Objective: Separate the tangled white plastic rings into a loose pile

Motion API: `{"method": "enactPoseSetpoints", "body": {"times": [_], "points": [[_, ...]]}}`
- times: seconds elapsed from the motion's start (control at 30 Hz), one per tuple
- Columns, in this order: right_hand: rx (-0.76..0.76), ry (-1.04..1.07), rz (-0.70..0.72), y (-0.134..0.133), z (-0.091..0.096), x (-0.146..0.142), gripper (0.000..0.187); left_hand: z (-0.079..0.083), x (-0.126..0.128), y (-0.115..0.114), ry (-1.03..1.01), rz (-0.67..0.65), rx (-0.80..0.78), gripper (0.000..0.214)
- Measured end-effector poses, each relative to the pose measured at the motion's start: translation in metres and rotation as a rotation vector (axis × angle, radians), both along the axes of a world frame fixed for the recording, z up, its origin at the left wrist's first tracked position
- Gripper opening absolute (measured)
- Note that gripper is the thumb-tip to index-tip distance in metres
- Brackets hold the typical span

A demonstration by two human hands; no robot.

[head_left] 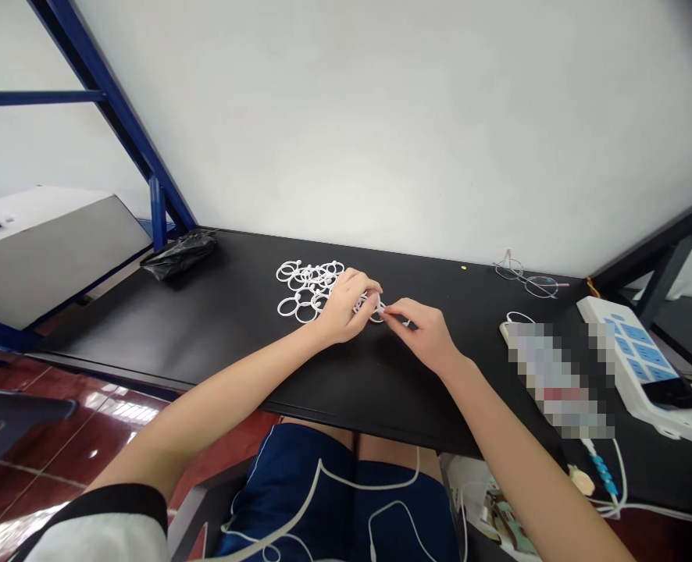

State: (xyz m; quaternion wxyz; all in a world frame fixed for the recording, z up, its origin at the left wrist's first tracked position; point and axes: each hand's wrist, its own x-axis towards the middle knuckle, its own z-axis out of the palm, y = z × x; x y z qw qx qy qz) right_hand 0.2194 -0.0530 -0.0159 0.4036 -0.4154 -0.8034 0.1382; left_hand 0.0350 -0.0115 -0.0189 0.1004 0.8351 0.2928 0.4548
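Note:
A pile of several white plastic rings [306, 287] lies on the black table [217, 328] near its middle. My left hand [346, 306] rests at the pile's right edge, fingers curled around a white ring [375, 307]. My right hand [425, 332] meets it from the right, thumb and forefinger pinched on the same ring. Both hands sit low on the tabletop, touching each other at the fingertips.
A crumpled black plastic bag [179, 254] lies at the table's back left. Wire-framed glasses [527, 279] rest at the back right. A white power strip [644, 363] with cables sits at the right edge. Blue steel frame [117, 117] rises on the left.

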Motion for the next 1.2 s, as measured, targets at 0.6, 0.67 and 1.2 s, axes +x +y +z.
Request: {"method": "enactPoseSetpoints", "body": {"times": [0.6,0.67,1.2], "points": [[0.421,-0.022,-0.051,-0.016,-0.026,-0.039,0.012,-0.008,0.005,-0.001,-0.36,0.048,0.055,0.056],[0.419,-0.025,-0.053,-0.017,-0.026,-0.039,0.012,-0.008,0.006,-0.002,-0.379,0.05,0.031,0.058],[0.302,-0.009,-0.027,-0.012,-0.023,-0.038,0.016,-0.011,0.01,0.0,-0.424,0.054,-0.184,0.058]]}}
